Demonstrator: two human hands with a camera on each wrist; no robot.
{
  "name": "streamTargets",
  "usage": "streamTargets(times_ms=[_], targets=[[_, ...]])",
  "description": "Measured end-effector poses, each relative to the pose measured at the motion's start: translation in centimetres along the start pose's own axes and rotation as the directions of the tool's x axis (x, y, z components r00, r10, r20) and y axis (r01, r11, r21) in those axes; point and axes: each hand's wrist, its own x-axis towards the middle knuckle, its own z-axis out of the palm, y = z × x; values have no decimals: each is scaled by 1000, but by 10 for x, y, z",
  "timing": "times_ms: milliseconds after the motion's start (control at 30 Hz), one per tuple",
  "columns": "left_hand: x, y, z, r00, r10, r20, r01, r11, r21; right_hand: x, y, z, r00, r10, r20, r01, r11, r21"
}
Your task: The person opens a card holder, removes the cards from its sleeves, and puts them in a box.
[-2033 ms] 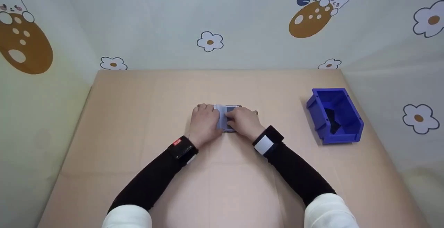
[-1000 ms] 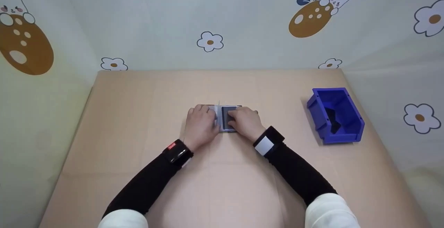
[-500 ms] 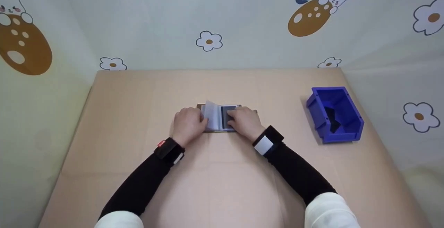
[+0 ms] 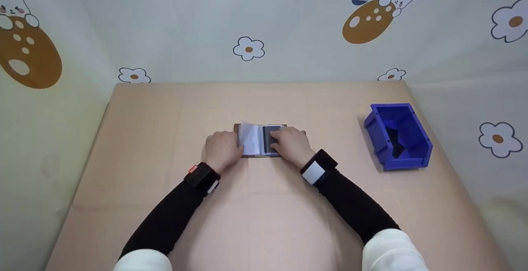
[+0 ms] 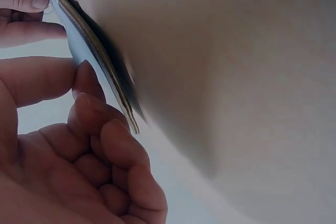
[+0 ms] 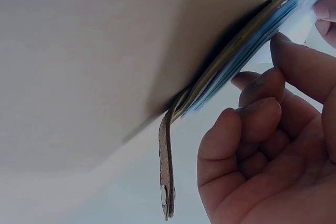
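Card holder (image 4: 260, 141): lies spread at centre of frame on the tan surface (image 4: 144, 139); brown, leather-like cover, slim strap (image 6: 166, 166) with round fastener.
Left hand (image 4: 222, 149): pinches a limp, clear sleeve (image 4: 250, 139) near its outer edge, probably to control the leaf.
Right hand (image 4: 293, 145): grips the dark insert (image 4: 267, 143) side, fingers curled, seemingly as anchor.
Blue bin (image 4: 408, 163): right of frame; rigid, plastic-looking, angular; black piece (image 4: 394, 144) inside.
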Motion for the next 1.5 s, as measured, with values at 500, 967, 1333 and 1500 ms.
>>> streamTargets(times_ms=[500,967,1333,1500], targets=[[3,0,3,998,-38,59,36,999,40,0,0,-1,1000,-4,12,4,1000,1],[6,3,1,994,-73,83,66,994,85,1,-1,0,1000,-9,4,9,1000,-7],[7,2,1,993,-73,94,68,996,56,2,0,-1,1000,-10,13,10,1000,7],[7,2,0,992,-80,97,75,996,51,2,1,-3,1000,-2,22,2,1000,23]])
